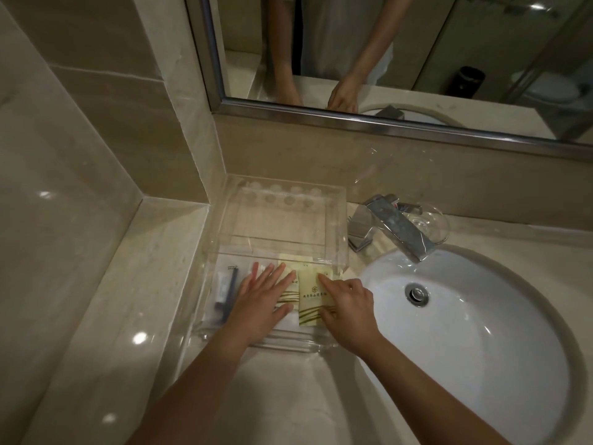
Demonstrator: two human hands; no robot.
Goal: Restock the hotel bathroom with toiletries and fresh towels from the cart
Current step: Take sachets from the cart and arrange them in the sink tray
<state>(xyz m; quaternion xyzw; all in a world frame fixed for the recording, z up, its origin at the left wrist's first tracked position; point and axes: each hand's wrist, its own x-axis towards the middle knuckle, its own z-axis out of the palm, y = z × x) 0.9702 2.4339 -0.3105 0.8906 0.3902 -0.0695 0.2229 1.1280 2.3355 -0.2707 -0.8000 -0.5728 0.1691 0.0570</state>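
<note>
In the clear acrylic tray on the glossy marble worktop, the left hand is pressing flat, fingers straight, on thin yellow packets. The right hand is touching one with forefinger and thumb, grip unclear.

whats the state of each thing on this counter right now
left hand: flat on left packet
right hand: forefinger and thumb on right packet
tray: items in front section only
toothbrush kit: lying in tray
faucet: no water running
sink: holds no water
</note>
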